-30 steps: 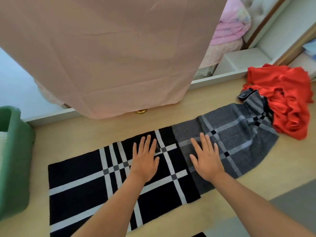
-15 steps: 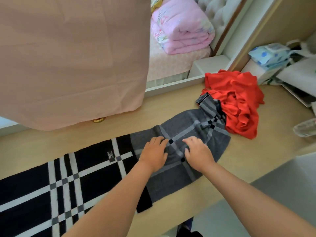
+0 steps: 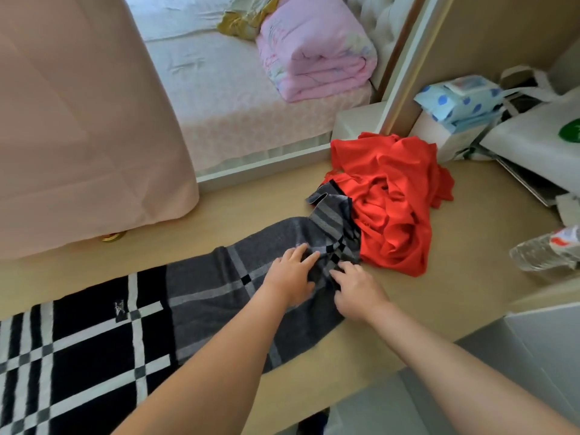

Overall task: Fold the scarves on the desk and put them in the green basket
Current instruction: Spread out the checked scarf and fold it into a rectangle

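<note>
Far right on the desk (image 3: 470, 277), red cloth (image 3: 392, 208) touches the scarf's (image 3: 219, 277) rumpled grey end; your left hand (image 3: 290, 277) presses it flat, right hand (image 3: 357, 293) grip unclear.

You get no readable text here. Plaid scarf (image 3: 201, 277): small pale woven mark, illegible. White bag (image 3: 533, 136): green round emblem, cut off by the frame edge. Bottle (image 3: 546, 252): red-and-white label, too blurred to read.

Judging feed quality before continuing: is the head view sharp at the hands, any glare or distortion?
Head view: even daylight, no glare on the grey scarf; left hand and right hand slightly soft, fingertips smeared; wide-angle warp bends the desk edge and curtain near the frame borders.
</note>
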Tool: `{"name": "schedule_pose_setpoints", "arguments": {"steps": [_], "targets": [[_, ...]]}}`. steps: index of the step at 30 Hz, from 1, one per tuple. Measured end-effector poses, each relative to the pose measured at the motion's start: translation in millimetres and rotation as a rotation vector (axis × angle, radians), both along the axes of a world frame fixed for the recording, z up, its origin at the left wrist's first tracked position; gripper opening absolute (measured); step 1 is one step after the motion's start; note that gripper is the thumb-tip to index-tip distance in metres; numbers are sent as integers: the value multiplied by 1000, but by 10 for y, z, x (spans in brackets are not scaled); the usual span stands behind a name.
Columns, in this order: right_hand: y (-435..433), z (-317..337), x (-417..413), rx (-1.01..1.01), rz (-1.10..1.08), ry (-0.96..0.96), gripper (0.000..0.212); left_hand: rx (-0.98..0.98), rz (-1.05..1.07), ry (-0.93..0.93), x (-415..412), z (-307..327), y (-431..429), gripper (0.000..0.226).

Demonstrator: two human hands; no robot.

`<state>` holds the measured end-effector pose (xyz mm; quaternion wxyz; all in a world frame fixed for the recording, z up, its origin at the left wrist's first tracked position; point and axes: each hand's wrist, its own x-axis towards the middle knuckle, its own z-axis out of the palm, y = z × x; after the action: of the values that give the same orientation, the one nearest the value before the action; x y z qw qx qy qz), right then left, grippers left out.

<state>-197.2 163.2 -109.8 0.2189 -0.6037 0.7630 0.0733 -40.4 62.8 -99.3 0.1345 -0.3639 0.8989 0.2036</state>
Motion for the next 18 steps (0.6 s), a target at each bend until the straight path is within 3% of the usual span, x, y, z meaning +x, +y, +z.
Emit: {"name": "schedule_pose_setpoints", "arguments": {"steps": [4, 8, 10, 14, 16, 18], "targets": [[-74, 151, -107, -72, 35, -43, 35, -72, -6, -47, -21, -14, 137, 52], [-296, 243, -366, -427, -214, -149, 20, -65, 78, 18, -94, 106, 93, 41], [-422, 247, -487, -484, -298, -183, 23, -128, 148, 143, -153, 140, 36, 37], [-659, 224, -676, -332, -281, -210, 29, -329, 226, 381, -332, 190, -152, 23], [-739, 202, -717, -156, -229, -178, 33, -305, 164, 332, -430, 193, -245, 36], [-793, 218, -718, -103, -195, -168, 40, -235, 133, 267, -503, 197, -317, 47]]}}
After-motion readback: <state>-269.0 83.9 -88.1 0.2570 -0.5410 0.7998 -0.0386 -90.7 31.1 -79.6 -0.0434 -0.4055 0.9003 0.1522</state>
